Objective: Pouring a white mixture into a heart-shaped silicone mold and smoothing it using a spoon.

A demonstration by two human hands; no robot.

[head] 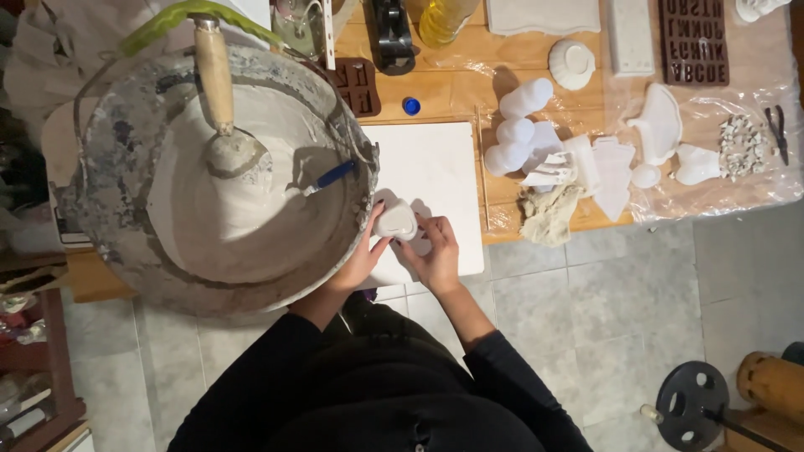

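- A small white heart-shaped mould (pixel 395 221) is held between both hands, just over the near edge of a white board (pixel 435 180), right beside the rim of the bucket
- The left hand (pixel 360 259) grips its left side, fingers curled and pressed to the mould's edge
- The right hand (pixel 434 251) pinches its right side between thumb and fingertips
- The big, spattered bucket (pixel 109 167) holds pale wet plaster, with a wooden-handled trowel (pixel 219 92) and a blue-handled tool (pixel 331 177) standing in it
- Farther along the wooden table (pixel 435 88) lie white plaster casts (pixel 515 125), a brown letter mould (pixel 693 42) and a blue bottle cap (pixel 411 105)
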